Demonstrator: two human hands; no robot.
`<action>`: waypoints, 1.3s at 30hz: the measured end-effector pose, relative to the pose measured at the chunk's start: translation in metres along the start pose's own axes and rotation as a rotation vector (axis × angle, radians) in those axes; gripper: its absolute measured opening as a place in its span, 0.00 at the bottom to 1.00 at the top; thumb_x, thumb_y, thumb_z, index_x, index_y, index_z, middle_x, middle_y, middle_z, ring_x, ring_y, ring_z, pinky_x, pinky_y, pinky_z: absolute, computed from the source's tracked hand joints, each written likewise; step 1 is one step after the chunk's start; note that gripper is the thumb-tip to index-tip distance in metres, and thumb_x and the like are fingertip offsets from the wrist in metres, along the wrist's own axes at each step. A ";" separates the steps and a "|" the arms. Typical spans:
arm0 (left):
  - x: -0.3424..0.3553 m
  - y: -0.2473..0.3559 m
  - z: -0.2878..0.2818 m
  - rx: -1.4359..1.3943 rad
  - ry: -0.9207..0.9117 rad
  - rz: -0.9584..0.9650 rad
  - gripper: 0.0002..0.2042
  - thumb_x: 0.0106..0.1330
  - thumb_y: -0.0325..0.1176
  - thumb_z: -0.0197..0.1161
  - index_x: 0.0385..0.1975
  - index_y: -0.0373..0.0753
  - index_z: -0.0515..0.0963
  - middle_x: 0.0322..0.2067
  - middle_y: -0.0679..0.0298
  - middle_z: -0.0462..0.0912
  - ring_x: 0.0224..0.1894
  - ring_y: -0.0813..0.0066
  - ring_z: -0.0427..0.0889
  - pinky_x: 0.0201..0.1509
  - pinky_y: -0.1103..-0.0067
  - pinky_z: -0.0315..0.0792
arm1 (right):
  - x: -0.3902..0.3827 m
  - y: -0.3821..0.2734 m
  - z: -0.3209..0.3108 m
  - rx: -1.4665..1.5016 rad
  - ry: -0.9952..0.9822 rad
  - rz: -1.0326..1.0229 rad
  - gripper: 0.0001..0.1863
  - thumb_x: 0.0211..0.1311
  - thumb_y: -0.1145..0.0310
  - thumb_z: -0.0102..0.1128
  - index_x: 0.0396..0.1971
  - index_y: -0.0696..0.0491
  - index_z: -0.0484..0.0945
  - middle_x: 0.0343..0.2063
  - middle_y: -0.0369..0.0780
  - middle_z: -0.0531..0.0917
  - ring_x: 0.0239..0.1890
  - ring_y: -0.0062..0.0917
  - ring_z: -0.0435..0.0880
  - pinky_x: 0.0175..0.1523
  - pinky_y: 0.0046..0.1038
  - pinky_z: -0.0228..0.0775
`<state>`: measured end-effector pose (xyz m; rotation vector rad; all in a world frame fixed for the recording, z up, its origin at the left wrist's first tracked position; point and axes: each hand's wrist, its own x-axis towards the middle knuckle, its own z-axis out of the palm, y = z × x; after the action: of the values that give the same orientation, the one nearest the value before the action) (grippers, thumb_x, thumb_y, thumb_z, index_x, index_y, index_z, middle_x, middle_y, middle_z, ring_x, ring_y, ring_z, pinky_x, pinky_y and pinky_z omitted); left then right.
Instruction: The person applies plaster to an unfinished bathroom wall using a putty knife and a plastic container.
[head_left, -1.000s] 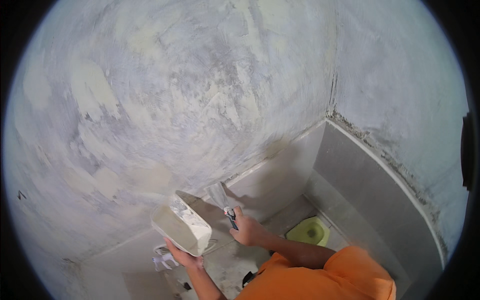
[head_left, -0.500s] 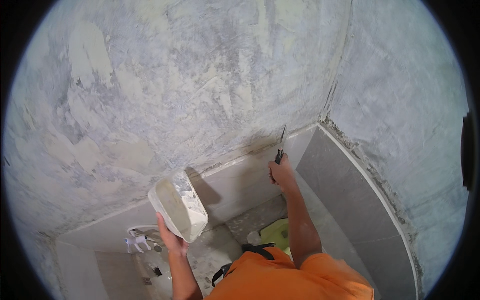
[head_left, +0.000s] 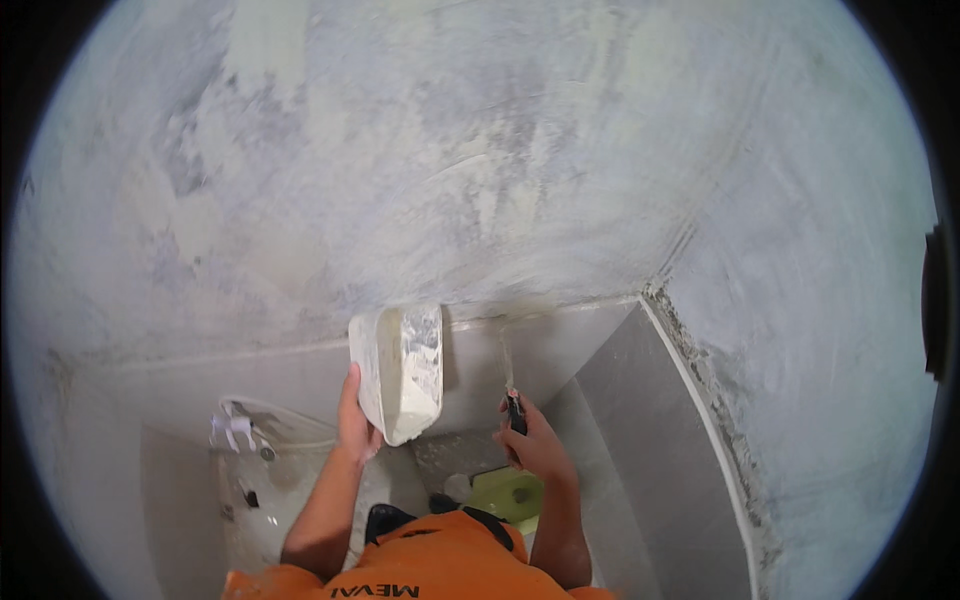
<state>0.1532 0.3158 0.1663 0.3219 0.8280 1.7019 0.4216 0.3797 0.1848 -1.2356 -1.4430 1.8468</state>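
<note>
My left hand (head_left: 355,425) grips a white rectangular plastic tub (head_left: 396,375) from its left side and underneath. The tub is tilted, and pale filler coats its inner wall. To the right of it, my right hand (head_left: 537,445) is closed around the black handle of a putty knife (head_left: 514,410). Its thin blade points up toward the top edge of the wall tiles, with pale filler along it. From this view I cannot tell whether the blade touches the wall. Ahead rises a patchy plastered wall (head_left: 400,190), smeared in white and grey.
Grey tiles (head_left: 640,400) line the lower right wall, with a rough pale ledge along their top. Below are a yellow-green plastic stool or basin (head_left: 508,495) and a small white fitting with a hose (head_left: 233,430). Small items lie on the floor at the lower left.
The putty knife and my right hand have come down and left, nearer the tub. The tub stands more upright and further right in view. The whole view has shifted.
</note>
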 end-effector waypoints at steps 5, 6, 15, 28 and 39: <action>0.001 0.009 0.002 0.051 -0.016 0.089 0.34 0.77 0.58 0.44 0.70 0.33 0.61 0.65 0.52 0.72 0.65 0.60 0.73 0.70 0.67 0.66 | -0.015 0.012 -0.003 0.222 -0.128 -0.035 0.17 0.57 0.82 0.59 0.47 0.55 0.73 0.21 0.32 0.70 0.18 0.16 0.68 0.20 0.22 0.55; 0.000 0.009 0.002 0.038 -0.005 0.095 0.34 0.77 0.58 0.44 0.70 0.33 0.61 0.65 0.52 0.72 0.65 0.60 0.73 0.70 0.67 0.66 | -0.013 0.018 -0.002 0.272 -0.171 -0.077 0.16 0.57 0.82 0.60 0.46 0.56 0.74 0.21 0.32 0.70 0.17 0.16 0.67 0.20 0.21 0.53; -0.006 0.001 0.012 0.035 0.017 0.095 0.36 0.75 0.62 0.42 0.69 0.34 0.63 0.62 0.50 0.74 0.61 0.56 0.78 0.64 0.63 0.74 | 0.008 0.048 0.045 0.353 -0.115 -0.301 0.20 0.78 0.52 0.47 0.43 0.56 0.76 0.19 0.33 0.71 0.15 0.15 0.65 0.19 0.20 0.54; -0.026 -0.006 -0.001 0.056 -0.056 0.180 0.31 0.77 0.52 0.49 0.71 0.37 0.58 0.63 0.55 0.71 0.64 0.64 0.73 0.67 0.69 0.68 | 0.024 0.041 0.096 0.328 0.001 -0.217 0.20 0.81 0.55 0.42 0.29 0.51 0.70 0.19 0.29 0.69 0.16 0.11 0.65 0.18 0.18 0.56; -0.049 0.035 -0.046 0.243 0.227 0.497 0.31 0.77 0.55 0.48 0.70 0.40 0.59 0.62 0.57 0.71 0.63 0.64 0.73 0.67 0.67 0.68 | 0.041 0.044 0.154 0.128 -0.221 -0.253 0.19 0.80 0.58 0.43 0.34 0.56 0.76 0.15 0.29 0.67 0.15 0.12 0.62 0.19 0.19 0.54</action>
<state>0.1151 0.2505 0.1671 0.5403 1.1990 2.1281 0.2745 0.3224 0.1338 -0.7680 -1.4908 1.9097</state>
